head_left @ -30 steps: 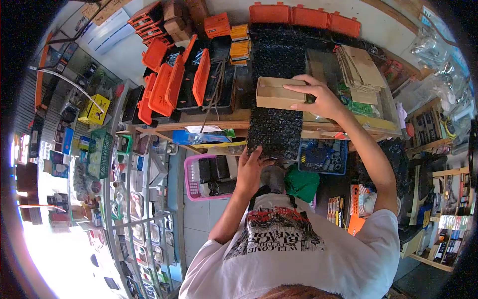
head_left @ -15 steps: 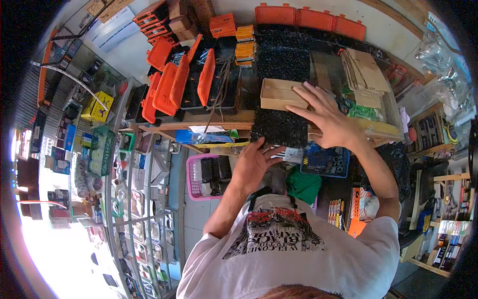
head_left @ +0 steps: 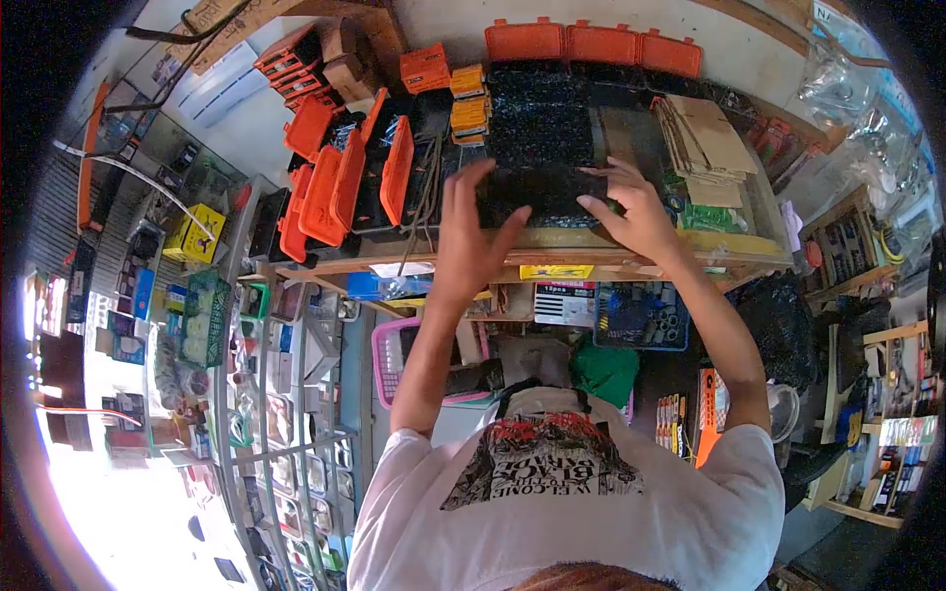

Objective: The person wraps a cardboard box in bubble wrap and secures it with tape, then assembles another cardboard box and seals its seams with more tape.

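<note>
A sheet of black bubble wrap point(head_left: 542, 123) runs back across the table, its near end folded into a dark bundle point(head_left: 537, 192) at the front. The cardboard box is hidden; the fold lies where it could be inside. My left hand point(head_left: 468, 217) grips the left end of the bundle, thumb across the front and fingers toward the back. At the right end my right hand point(head_left: 631, 202) has its thumb in front and its fingers over the far edge. Fine contact under the fingertips is hard to make out.
Open orange cases point(head_left: 325, 197) and thin dark strips point(head_left: 424, 192) are left of the wrap. Flat cardboard pieces point(head_left: 705, 148) lie on the right. Small yellow boxes point(head_left: 470, 103) are stacked behind. Below the table edge are a pink basket point(head_left: 384, 369) and a blue tray point(head_left: 641, 345).
The wrap's near end, which hung over the table edge, is now folded up and the cardboard box is out of sight. My left hand has risen from below the edge; my right shifted slightly.
</note>
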{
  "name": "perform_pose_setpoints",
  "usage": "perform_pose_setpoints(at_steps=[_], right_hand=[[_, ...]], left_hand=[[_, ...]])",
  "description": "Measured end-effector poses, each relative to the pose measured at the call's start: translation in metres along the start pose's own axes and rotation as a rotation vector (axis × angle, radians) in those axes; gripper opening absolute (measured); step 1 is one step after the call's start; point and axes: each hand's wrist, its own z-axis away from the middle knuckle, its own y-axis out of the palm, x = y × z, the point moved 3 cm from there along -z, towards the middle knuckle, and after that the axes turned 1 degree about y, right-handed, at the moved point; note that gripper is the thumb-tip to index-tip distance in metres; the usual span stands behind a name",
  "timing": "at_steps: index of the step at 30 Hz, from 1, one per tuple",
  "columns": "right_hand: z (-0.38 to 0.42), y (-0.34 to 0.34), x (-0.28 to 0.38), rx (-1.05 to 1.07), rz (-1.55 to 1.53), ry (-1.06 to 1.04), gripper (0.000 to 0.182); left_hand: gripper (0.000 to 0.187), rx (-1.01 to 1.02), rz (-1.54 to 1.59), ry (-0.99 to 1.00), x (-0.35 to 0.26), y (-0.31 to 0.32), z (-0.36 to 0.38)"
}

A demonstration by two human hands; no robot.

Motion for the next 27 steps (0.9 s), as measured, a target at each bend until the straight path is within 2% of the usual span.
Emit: perform_pose_setpoints(at_steps=[1, 4, 6, 7, 8, 10, 13, 16, 17, 20, 22, 27], right_hand=[[-0.003, -0.001, 0.001, -0.002, -0.032, 0.003, 0.021], [-0.002, 0.002, -0.016, 0.055, -0.034, 0.094, 0.024], [-0.004, -0.007, -0.008, 0.106, -0.101, 0.248, 0.028], [-0.004, -0.008, -0.006, 0.102, -0.137, 0.261, 0.03], [-0.004, -0.009, -0.004, 0.098, -0.173, 0.274, 0.033], [-0.005, -0.003, -0.01, 0.03, -0.22, 0.127, 0.034], [-0.009, -0.001, -0.01, -0.082, -0.143, 0.013, 0.036], [-0.016, -0.004, -0.014, 0.002, -0.112, 0.235, 0.037], [-0.019, -0.002, -0.017, -0.139, -0.09, 0.117, 0.036], [-0.017, 0.004, -0.027, -0.087, -0.221, 0.292, 0.034], [-0.015, 0.007, -0.033, -0.077, -0.216, 0.333, 0.032], [-0.011, 0.014, -0.046, -0.046, -0.254, 0.464, 0.026]], left_hand=[[0.069, 0.047, 0.083, -0.005, 0.012, 0.011, -0.001], [0.07, 0.108, 0.24, -0.153, 0.035, 0.035, -0.005], [0.064, 0.155, 0.319, -0.292, 0.042, 0.038, -0.009], [0.061, 0.182, 0.358, -0.362, 0.044, 0.039, -0.011], [0.058, 0.177, 0.317, -0.309, 0.049, 0.042, -0.012], [0.054, 0.165, 0.233, -0.204, 0.055, 0.047, -0.014], [0.045, 0.167, 0.274, -0.255, 0.052, 0.043, -0.016], [0.04, 0.187, 0.241, -0.292, 0.051, 0.043, -0.019], [0.038, 0.181, 0.225, -0.291, 0.052, 0.043, -0.019], [0.035, 0.139, 0.229, -0.269, 0.059, 0.049, -0.019], [0.036, 0.078, 0.293, -0.237, 0.066, 0.057, -0.018], [0.044, 0.008, 0.181, -0.261, 0.071, 0.062, -0.016]])
